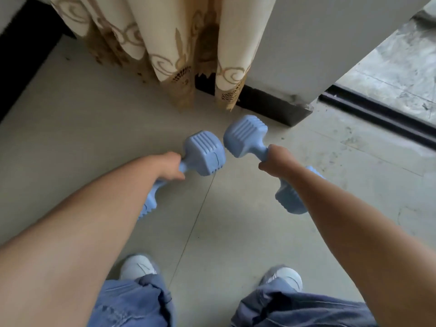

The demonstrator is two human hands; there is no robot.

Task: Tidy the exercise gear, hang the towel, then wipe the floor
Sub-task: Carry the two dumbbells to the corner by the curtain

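Left hand (168, 166) curls tight round the left dumbbell (204, 153) handle; right hand (277, 162) likewise grips the right dumbbell (245, 135). Both held above floor (82, 138), front heads nearly meeting toward 12 o'clock, curtain (165, 43) beyond

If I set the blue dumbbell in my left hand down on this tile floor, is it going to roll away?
Probably not. The left dumbbell has blocky, flat-sided heads, so it should settle on a face. It looks like rigid moulded plastic, so it won't flex. The ribbed head likely grips the smooth floor a little, though it might slide if pushed.
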